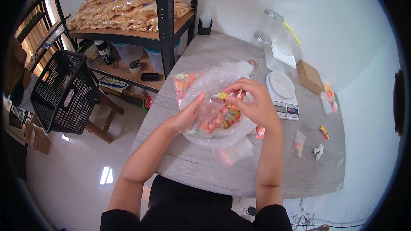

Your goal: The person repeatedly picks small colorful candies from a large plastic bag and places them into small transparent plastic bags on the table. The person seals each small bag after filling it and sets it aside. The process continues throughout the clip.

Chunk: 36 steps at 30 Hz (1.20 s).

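Observation:
My right hand [253, 101] pinches a yellow wrapped candy [222, 96] between thumb and fingertips. It hovers over a large clear plastic bag [212, 78], whose mouth is spread open on the table. Inside lie many wrapped candies [231, 115] in red, orange, yellow and green. My left hand [189, 112] is at the left of the opening, its thumb and fingers around a small clear zip bag [210, 104]. That small bag is partly lost against the larger one, and its contents are hard to make out.
A white kitchen scale [281, 85] stands right of the bag, near a cardboard box [310, 77] and lidded clear jars [260, 41]. Zip bags [236, 152] lie in front. A small candy packet [298, 144] is farther right. Left are a metal shelf [165, 22] and black basket [64, 91].

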Each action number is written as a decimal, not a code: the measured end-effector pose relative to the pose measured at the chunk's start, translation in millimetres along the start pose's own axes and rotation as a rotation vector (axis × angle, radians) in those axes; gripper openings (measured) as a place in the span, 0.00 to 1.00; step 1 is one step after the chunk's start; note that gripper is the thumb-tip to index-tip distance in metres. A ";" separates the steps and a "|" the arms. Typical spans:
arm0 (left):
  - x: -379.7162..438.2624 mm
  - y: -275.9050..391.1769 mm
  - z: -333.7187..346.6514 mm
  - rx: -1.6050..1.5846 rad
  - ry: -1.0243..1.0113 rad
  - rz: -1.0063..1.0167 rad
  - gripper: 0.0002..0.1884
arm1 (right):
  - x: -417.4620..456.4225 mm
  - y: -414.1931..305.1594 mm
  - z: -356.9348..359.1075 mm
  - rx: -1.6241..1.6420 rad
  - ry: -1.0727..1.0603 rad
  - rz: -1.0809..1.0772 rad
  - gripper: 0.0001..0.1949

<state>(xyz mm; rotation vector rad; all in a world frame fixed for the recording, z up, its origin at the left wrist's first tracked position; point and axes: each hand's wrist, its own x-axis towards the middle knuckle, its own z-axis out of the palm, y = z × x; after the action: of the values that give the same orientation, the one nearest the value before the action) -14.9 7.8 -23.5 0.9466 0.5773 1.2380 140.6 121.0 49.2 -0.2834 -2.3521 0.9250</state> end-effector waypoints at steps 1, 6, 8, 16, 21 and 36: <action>0.1 -1.0 -1.2 -0.003 0.006 -0.005 0.39 | -0.2 0.1 -0.1 0.012 -0.015 -0.006 0.10; 0.4 -1.1 -3.9 -0.061 -0.027 -0.019 0.39 | 0.3 -1.3 1.0 0.054 -0.067 -0.043 0.09; -0.8 -1.0 -1.5 -0.091 0.007 -0.034 0.38 | 0.6 -2.7 5.1 0.093 -0.068 -0.008 0.09; -4.3 2.3 2.5 -0.029 0.129 -0.048 0.39 | 0.7 -9.3 18.2 0.098 -0.159 0.027 0.13; -4.9 2.6 -0.1 0.026 0.113 0.064 0.42 | 0.1 -13.6 13.0 0.063 -0.159 -0.063 0.17; 0.8 1.1 -2.2 0.388 0.360 0.310 0.13 | 3.0 -7.8 22.3 0.108 0.215 -0.021 0.21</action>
<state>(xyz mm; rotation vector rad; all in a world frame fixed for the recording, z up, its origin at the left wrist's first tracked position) -17.0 9.3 -23.6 1.1746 1.0085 1.6271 125.1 104.2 42.8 -0.2985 -2.0987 0.9579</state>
